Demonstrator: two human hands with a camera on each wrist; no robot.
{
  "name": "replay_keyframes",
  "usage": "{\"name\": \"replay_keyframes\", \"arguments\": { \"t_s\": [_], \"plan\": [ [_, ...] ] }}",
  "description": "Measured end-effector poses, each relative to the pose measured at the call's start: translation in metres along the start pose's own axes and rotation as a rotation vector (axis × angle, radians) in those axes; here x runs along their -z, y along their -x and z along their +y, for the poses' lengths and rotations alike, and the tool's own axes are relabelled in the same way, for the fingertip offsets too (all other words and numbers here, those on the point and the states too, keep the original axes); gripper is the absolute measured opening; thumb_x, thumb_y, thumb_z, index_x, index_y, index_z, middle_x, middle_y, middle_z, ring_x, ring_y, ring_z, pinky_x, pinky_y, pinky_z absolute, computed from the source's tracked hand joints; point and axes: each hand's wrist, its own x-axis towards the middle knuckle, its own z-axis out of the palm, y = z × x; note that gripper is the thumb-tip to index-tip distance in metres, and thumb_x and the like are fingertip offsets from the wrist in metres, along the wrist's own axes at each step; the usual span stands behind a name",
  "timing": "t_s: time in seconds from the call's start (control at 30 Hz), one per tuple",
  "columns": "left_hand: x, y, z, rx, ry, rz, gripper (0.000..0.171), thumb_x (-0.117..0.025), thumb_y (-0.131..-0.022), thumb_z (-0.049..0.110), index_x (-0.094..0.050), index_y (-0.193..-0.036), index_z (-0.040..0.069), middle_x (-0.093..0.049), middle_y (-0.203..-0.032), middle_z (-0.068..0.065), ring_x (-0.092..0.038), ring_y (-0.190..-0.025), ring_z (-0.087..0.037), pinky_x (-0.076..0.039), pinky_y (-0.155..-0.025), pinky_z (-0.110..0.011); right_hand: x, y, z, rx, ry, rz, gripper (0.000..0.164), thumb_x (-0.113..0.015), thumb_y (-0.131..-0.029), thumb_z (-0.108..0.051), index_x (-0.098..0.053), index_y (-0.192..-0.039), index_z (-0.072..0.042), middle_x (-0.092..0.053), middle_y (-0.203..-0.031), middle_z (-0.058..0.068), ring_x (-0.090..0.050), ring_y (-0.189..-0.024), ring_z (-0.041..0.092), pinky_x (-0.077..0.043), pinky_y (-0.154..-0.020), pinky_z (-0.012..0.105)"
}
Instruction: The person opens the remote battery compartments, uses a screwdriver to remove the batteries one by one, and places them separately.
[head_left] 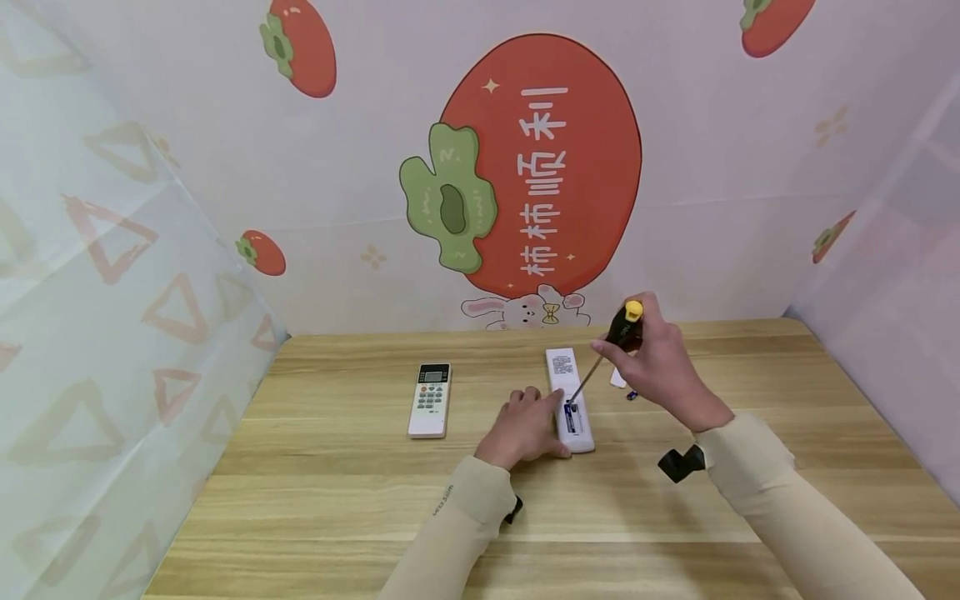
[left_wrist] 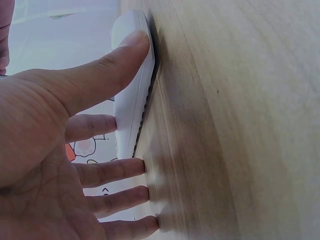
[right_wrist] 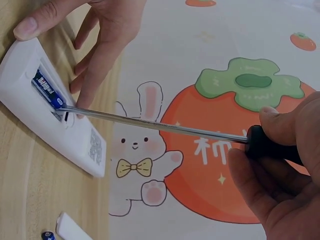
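A white remote control (head_left: 583, 440) lies back side up on the table, its battery compartment uncovered. One blue battery (right_wrist: 47, 90) sits in the compartment; a slot beside it is partly visible. My right hand (head_left: 663, 362) grips the black and yellow handle of a screwdriver (right_wrist: 165, 127). The screwdriver's tip touches the compartment at the battery's end. My left hand (head_left: 525, 429) steadies the remote, with the thumb (left_wrist: 107, 75) at its near end and the index finger (left_wrist: 90, 126) against its left side. The other left fingers are stretched out, touching the tabletop.
A second white remote (head_left: 430, 402) lies face up to the left. Right of the opened remote are a small white cover (head_left: 618, 377) and a loose blue battery (head_left: 632, 395). A printed backdrop (head_left: 352, 183) stands behind the wooden table (head_left: 337, 492).
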Motion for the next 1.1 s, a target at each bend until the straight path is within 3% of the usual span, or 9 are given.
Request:
{"name": "replay_keyframes", "arguments": {
  "t_s": [0.23,0.53,0.8,1.1],
  "plan": [
    [0.001,0.0,0.0,0.009,0.014,-0.004,0.092,-0.089,-0.078,0.041,-0.043,-0.156,0.023,-0.048,-0.147,-0.014,-0.042,-0.135,-0.035,-0.032,-0.115,-0.052,0.002,-0.006,0.001,-0.008,0.006,-0.024,0.056,-0.082,-0.085,-0.007,-0.039,-0.12,-0.004,-0.07,-0.086,0.011,-0.068,-0.068,0.021,-0.056,-0.058,0.028],
    [0.001,0.001,0.001,0.005,0.016,-0.003,0.092,-0.088,-0.078,0.041,-0.044,-0.156,0.023,-0.048,-0.147,-0.014,-0.042,-0.134,-0.034,-0.033,-0.115,-0.051,0.0,-0.011,0.001,-0.04,-0.004,-0.052,0.053,-0.08,-0.087,-0.006,-0.039,-0.121,-0.005,-0.068,-0.089,0.012,-0.07,-0.074,0.025,-0.06,-0.062,0.039],
    [0.001,0.001,0.0,-0.004,0.019,0.0,0.091,-0.088,-0.078,0.04,-0.044,-0.155,0.022,-0.048,-0.147,-0.014,-0.042,-0.135,-0.034,-0.033,-0.115,-0.052,-0.001,-0.018,-0.004,-0.036,-0.024,-0.091,0.055,-0.079,-0.088,-0.006,-0.038,-0.125,-0.004,-0.062,-0.089,0.011,-0.065,-0.07,0.023,-0.056,-0.06,0.033],
    [0.001,0.001,0.0,-0.023,0.006,0.003,0.09,-0.087,-0.079,0.041,-0.044,-0.155,0.02,-0.049,-0.146,-0.015,-0.043,-0.134,-0.034,-0.035,-0.113,-0.051,-0.003,-0.027,-0.008,-0.043,-0.047,-0.157,0.059,-0.076,-0.091,-0.005,-0.034,-0.132,-0.008,-0.067,-0.094,0.015,-0.07,-0.08,0.028,-0.058,-0.068,0.043]
  ]
}}
